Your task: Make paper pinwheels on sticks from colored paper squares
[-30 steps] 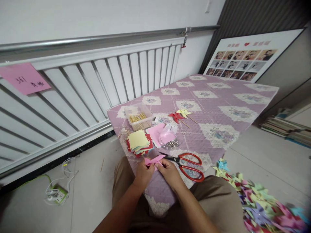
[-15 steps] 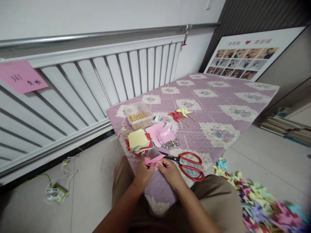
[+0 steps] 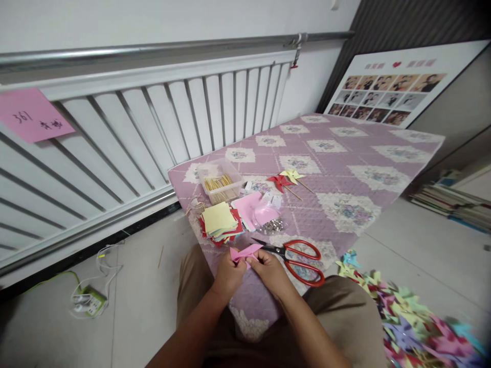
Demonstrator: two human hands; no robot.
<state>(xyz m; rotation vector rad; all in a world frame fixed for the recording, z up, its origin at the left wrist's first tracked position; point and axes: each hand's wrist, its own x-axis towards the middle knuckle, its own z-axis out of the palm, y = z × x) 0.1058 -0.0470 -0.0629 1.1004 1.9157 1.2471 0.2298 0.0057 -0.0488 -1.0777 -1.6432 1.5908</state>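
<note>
A pink paper pinwheel (image 3: 246, 251), partly folded, is held between both hands above the near corner of the table. My left hand (image 3: 229, 273) pinches its left side, fingers closed. On its right side my right hand (image 3: 269, 272) is closed too, thumb pressing near the middle. The fingers hide much of the paper. Just right of the hands lie black scissors with red handles (image 3: 305, 261). Beyond the hands are a stack of coloured paper squares (image 3: 219, 219), pink paper sheets (image 3: 245, 207) and a clear bag of small metal pins (image 3: 274, 225).
A clear plastic box of thin sticks (image 3: 221, 183) stands at the table's left edge. Red (image 3: 280, 182) and yellow (image 3: 292, 176) pinwheels on sticks lie farther back. Many coloured pinwheels (image 3: 414, 317) are heaped at the lower right. A power strip (image 3: 93, 302) with cables lies on the floor.
Both hands keep hold of the pink paper with almost the same grip. The whole view has shifted slightly; the things on the table stay in place.
</note>
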